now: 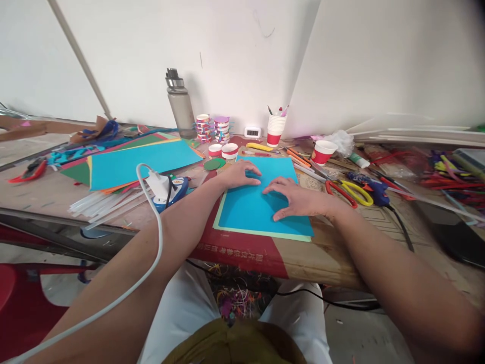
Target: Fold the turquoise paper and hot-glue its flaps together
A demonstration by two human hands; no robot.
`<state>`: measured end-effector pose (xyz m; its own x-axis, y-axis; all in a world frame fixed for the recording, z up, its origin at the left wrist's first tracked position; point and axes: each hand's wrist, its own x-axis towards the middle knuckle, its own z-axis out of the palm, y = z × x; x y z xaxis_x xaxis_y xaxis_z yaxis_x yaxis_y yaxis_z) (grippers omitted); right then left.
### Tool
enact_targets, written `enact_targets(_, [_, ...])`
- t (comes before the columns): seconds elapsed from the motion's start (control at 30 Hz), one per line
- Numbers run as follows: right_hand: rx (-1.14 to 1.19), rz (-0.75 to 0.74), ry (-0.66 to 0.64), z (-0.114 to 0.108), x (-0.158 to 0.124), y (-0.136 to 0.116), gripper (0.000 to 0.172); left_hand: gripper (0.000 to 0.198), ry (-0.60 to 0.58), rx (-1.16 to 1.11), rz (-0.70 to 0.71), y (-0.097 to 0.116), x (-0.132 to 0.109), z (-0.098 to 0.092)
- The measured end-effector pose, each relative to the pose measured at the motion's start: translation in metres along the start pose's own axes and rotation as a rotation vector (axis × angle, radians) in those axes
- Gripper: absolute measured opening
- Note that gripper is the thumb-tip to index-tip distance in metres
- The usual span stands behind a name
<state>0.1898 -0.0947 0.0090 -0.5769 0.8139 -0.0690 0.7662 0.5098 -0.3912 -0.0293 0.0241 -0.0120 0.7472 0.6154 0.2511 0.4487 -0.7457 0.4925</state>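
Observation:
A blue sheet of paper (250,210) lies in front of me, on top of a pale green sheet (261,234) whose edge shows along the near and left sides. Both rest on a red and brown cardboard (242,253). My left hand (239,174) is on the upper left part of the blue sheet, fingers apart and curved. Over the sheet's right half, my right hand (290,197) has its fingers spread and thumb pointing toward me. Neither hand holds anything.
Colored paper sheets (144,162), glue sticks (98,206) and a power strip (174,192) lie left. Behind stand a bottle (181,108), a clock (252,132) and stacked cups (276,126). At right are scissors (356,193), a paper cup (323,152), a glue gun (373,189) and a phone (450,232).

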Motion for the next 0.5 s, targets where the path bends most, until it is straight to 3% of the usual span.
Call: enact_targets(0.5, [0.009, -0.017, 0.002, -0.0041, -0.0031, -0.0038, 0.073, 0.037, 0.012, 0.011, 0.020, 0.0010, 0.0018, -0.0006])
